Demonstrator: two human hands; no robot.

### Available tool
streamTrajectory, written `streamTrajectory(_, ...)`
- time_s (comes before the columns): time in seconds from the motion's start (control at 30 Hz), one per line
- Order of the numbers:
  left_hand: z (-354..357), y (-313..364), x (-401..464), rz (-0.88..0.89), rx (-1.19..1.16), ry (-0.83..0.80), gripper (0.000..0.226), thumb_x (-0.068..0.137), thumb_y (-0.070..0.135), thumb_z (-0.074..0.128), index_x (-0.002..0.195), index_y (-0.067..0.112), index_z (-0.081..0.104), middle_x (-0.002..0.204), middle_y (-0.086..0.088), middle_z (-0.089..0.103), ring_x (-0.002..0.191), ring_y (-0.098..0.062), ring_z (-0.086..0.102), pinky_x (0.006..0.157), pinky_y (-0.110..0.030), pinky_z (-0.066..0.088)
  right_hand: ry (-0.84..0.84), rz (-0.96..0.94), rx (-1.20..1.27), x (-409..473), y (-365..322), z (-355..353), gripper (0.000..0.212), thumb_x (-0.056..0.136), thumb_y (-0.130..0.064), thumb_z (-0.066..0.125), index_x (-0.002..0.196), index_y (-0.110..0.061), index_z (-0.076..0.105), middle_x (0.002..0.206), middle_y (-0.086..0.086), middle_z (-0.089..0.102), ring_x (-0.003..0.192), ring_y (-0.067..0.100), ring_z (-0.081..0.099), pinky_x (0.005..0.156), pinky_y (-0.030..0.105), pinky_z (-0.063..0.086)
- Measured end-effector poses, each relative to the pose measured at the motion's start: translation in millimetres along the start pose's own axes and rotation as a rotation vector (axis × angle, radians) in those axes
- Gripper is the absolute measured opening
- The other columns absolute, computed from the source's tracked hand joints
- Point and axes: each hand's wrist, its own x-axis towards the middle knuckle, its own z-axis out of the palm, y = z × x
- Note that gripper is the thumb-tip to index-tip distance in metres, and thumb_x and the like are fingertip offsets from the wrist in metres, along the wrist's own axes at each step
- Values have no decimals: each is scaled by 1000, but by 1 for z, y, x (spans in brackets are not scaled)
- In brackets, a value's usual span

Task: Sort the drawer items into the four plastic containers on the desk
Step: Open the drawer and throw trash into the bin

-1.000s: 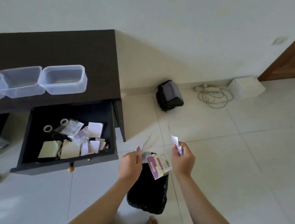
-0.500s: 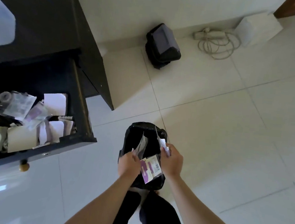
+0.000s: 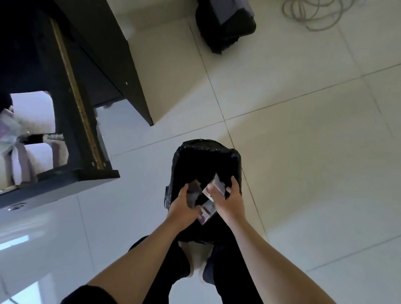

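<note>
Both hands' fingers (image 3: 233, 182) pinch torn packet pieces (image 3: 208, 208) above the lined bin (image 3: 190, 151) below them; good contents could drop in too.

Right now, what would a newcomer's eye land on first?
Both hands, the left hand and right hand, each holding torn packaging over the black-lined bin at centre. At left, the open drawer with papers inside.
</note>
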Motion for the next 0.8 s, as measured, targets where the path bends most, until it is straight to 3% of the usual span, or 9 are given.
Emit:
streamTrajectory(0.1,-13,5,-30,-25,22,23,74,89,24,57,150,22,15,145,-6,44,127,-23,48,88,-23,39,-6,26,-29,-29,-9,-9,85,83,-60,57,149,-22,20,144,3,46,130,22,46,102,35,42)
streamTrajectory(0.23,-35,13,-86,-19,30,57,65,92,24,53,149,20,21,146,-7,43,130,-25,46,102,-33,42,-27,55,-37,-84,-22,-21,79,82,-64,54,146,-24,28,145,3,44,131,21,45,104,40,43)
streamTrajectory(0.4,-75,25,-177,41,82,130,52,94,23,49,143,18,31,143,-8,44,129,-25,45,99,-31,40,-39,-29,31,-171,-58,-30,70,84,-56,58,140,-21,38,138,3,50,119,19,56,98,38,49)
streamTrajectory(0.63,-151,9,-258,172,15,514,37,93,22,50,130,18,49,132,-1,55,119,-18,54,95,-28,45,5,-303,110,-255,-132,7,44,88,-44,59,121,-15,54,110,1,64,98,14,62,82,23,47)
streamTrajectory(0.8,-222,-17,-277,197,-61,670,27,93,20,49,119,16,55,120,0,60,108,-16,58,83,-25,47,65,-500,87,-280,-191,73,22,89,-35,60,102,-17,60,94,-2,63,90,13,61,81,32,53)
